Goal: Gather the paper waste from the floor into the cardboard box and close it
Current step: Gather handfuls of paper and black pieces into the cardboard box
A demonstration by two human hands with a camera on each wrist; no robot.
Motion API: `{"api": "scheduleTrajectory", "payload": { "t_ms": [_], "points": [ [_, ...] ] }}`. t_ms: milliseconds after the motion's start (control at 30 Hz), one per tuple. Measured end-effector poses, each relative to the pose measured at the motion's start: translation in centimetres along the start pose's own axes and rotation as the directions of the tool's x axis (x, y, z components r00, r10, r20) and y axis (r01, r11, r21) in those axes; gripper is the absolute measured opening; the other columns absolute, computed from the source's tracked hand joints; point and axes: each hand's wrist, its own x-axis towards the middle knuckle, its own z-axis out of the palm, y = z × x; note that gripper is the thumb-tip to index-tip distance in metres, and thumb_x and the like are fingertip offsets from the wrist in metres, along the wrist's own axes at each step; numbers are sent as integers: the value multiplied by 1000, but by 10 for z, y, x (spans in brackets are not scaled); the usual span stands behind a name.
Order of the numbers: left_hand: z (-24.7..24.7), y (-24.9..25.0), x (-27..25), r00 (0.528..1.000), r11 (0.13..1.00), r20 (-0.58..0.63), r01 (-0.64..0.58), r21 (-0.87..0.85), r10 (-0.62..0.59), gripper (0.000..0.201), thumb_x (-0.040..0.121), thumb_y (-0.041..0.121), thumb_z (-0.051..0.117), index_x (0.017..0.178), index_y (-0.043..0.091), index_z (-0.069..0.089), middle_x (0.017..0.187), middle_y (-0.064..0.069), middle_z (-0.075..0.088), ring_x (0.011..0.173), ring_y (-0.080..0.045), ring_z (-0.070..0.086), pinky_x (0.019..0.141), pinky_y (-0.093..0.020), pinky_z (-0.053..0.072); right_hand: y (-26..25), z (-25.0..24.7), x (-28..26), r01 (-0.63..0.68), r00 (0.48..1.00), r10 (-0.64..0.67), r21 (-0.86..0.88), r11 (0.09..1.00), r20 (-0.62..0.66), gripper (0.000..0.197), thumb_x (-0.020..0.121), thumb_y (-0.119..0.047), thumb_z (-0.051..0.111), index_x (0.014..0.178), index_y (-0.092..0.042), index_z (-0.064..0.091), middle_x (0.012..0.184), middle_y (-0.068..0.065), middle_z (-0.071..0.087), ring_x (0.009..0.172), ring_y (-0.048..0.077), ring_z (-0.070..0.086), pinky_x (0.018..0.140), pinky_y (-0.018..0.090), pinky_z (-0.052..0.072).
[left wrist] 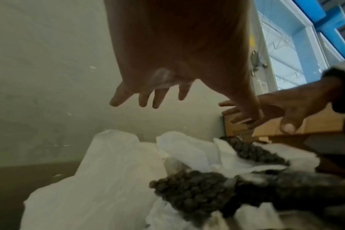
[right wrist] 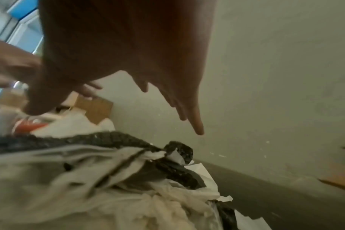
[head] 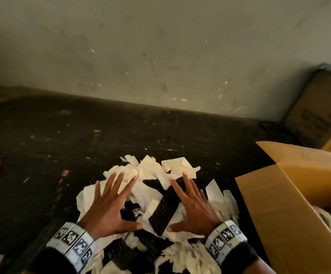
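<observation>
Spread hands [head: 109, 206] [head: 192, 210] hover over paper waste [head: 150, 175]; cardboard box [head: 279, 194] open beside.

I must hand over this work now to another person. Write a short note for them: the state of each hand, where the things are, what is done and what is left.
Left hand: open, fingers spread, over the left side of the paper pile; grips nothing.
Right hand: open, fingers spread, over the right side of the pile, by a dark textured strip; grips nothing.
The pile of white and dark pieces lies on the dark floor. The cardboard box stands to its right, flaps open.
Done: waste lies in one heap; something pale is already in the box.
Left: scoop the heap into the box, pick up the small scraps, close the flaps.
</observation>
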Motion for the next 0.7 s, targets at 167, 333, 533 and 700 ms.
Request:
{"api": "scheduleTrajectory", "payload": {
  "t_ms": [167,333,533,700],
  "points": [
    [19,-1,55,968,999,247,-43,30,34,138,37,87,56,123,48,-44,142,-4,-48,129,-29,-44,108,-66,-13,7,17,58,9,981,16,-130,991,191,143,50,-59,83,139,-46,-28,152,6,-37,142,40,-20,108,73,2],
    [51,5,91,913,998,409,37,-56,-10,147,41,72,76,126,48,-41,139,-2,-51,134,-30,-37,108,-69,-5,14,44,94,-3,956,46,-148,989,290,150,49,-55,86,132,-47,-38,153,8,-33,144,41,-13,109,71,9],
    [80,7,99,940,995,340,20,-94,13,136,58,61,75,116,49,-47,143,-1,-47,143,-28,-15,113,-62,8,26,78,103,-14,984,16,-12,1000,177,149,53,-55,84,122,-47,-48,156,6,-28,147,34,-7,113,64,17],
    [83,11,101,967,982,241,-43,-186,88,122,78,30,70,117,50,-44,143,-5,-46,145,-23,-4,115,-50,20,25,76,104,8,993,-23,123,992,116,142,61,-52,81,126,-45,-44,156,7,-28,145,29,19,111,49,35]
  ]
}}
